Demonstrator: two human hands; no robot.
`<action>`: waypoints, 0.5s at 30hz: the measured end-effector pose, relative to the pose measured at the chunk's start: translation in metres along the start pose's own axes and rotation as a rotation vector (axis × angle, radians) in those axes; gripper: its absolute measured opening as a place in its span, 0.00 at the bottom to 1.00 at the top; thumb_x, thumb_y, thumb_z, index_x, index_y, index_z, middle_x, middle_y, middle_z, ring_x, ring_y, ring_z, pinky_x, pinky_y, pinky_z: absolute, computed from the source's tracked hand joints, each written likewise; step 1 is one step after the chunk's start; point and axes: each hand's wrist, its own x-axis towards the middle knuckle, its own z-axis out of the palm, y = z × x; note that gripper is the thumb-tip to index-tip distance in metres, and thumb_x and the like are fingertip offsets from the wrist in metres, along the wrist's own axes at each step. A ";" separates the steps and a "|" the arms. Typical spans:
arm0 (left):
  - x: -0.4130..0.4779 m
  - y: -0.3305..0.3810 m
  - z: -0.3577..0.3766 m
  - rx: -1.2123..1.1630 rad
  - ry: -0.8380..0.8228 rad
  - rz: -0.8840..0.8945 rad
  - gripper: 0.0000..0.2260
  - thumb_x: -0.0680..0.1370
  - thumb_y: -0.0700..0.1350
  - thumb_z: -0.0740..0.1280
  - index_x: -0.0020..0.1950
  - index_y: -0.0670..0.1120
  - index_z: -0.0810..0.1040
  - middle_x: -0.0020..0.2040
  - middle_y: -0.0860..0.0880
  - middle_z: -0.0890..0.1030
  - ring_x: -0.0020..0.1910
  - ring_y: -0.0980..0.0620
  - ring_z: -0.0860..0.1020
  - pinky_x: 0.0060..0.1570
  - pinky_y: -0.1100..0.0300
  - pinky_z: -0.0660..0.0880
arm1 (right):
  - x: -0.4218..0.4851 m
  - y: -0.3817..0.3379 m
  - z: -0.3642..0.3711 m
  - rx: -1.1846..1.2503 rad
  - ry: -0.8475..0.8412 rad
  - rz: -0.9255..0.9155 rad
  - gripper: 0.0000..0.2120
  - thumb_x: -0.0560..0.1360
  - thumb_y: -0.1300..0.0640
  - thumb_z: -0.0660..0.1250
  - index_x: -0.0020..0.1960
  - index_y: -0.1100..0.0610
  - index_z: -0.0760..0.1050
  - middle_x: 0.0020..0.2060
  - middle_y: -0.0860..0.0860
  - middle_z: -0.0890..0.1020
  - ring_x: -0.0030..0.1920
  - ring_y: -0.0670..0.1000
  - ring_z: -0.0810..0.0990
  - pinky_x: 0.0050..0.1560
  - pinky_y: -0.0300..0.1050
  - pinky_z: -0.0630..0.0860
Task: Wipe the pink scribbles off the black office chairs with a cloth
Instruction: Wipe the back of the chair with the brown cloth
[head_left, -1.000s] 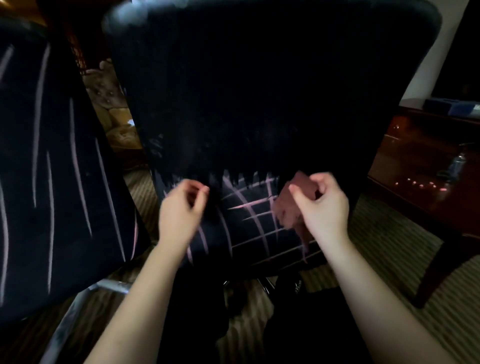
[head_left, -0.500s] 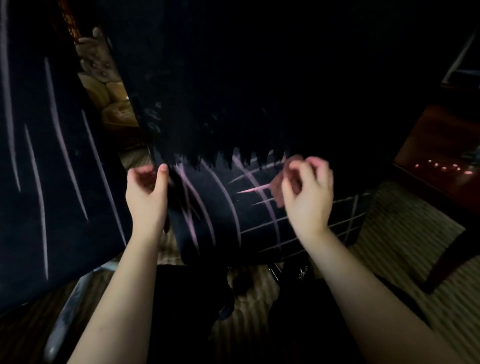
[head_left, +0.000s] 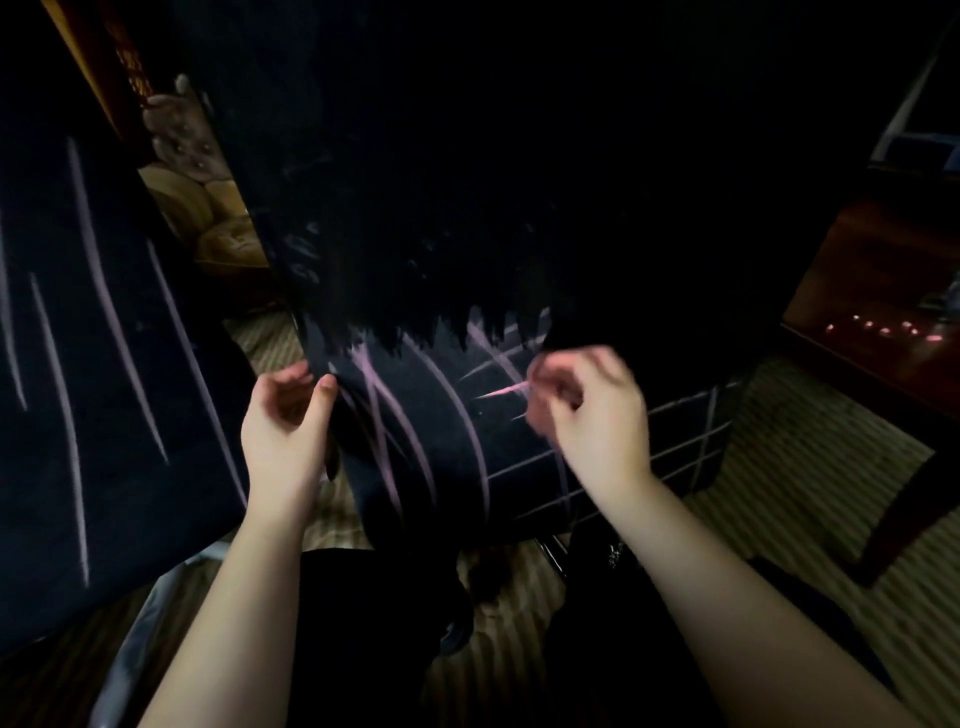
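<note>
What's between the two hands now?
Only the chair back, with unwiped pink scribbles, lies between the left hand and right hand, seen in the head view.
</note>
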 end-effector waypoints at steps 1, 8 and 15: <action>0.000 0.000 0.000 0.000 -0.003 0.001 0.10 0.77 0.47 0.69 0.56 0.47 0.77 0.52 0.49 0.82 0.49 0.59 0.79 0.52 0.63 0.75 | -0.007 0.004 0.005 -0.036 -0.071 0.001 0.12 0.67 0.64 0.75 0.48 0.53 0.81 0.49 0.48 0.79 0.51 0.54 0.79 0.49 0.40 0.73; -0.007 0.003 0.003 -0.008 -0.009 0.000 0.07 0.76 0.46 0.70 0.53 0.49 0.76 0.48 0.52 0.81 0.46 0.62 0.79 0.47 0.70 0.74 | 0.049 -0.021 -0.031 0.172 0.402 -0.046 0.08 0.71 0.62 0.71 0.50 0.57 0.82 0.50 0.47 0.78 0.51 0.54 0.78 0.54 0.46 0.76; -0.007 0.006 0.003 -0.024 -0.049 0.010 0.06 0.76 0.43 0.69 0.51 0.43 0.78 0.45 0.53 0.81 0.41 0.64 0.78 0.43 0.72 0.73 | -0.005 -0.009 0.008 -0.002 -0.043 -0.075 0.08 0.68 0.65 0.74 0.45 0.55 0.84 0.47 0.47 0.81 0.47 0.54 0.78 0.49 0.41 0.74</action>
